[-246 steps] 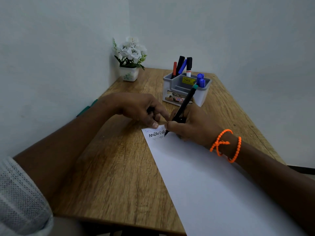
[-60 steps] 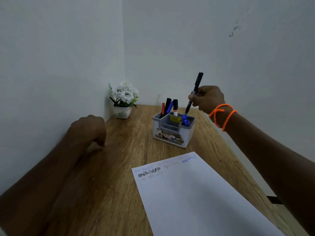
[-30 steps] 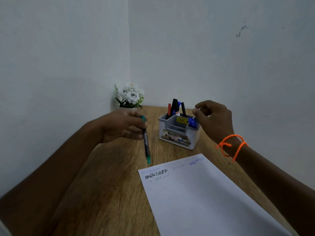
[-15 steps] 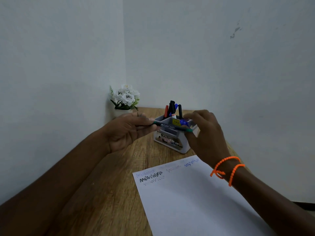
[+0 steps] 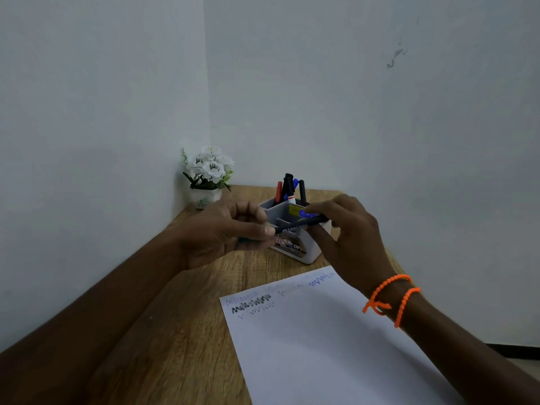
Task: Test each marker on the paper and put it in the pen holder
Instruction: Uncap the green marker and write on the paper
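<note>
- The marker (image 5: pixel 298 226) lies almost level in the air, in front of the pen holder (image 5: pixel 295 229), held at both ends.
- The left hand (image 5: pixel 222 232) has its fingers curled around one end.
- The right hand (image 5: pixel 347 238) pinches the other end, wrist raised above the paper (image 5: pixel 321 340) on the table (image 5: pixel 175 331).

My forearms were bare; no sleeve showed on either one. Around my right wrist I wore an orange beaded bracelet (image 5: pixel 391 299), its small round beads strung in two loops, with a knot and short loose ends on the side of the wrist toward my left arm. My left hand (image 5: pixel 222 232) and right hand (image 5: pixel 347 244) carried no rings that could be made out.
</note>
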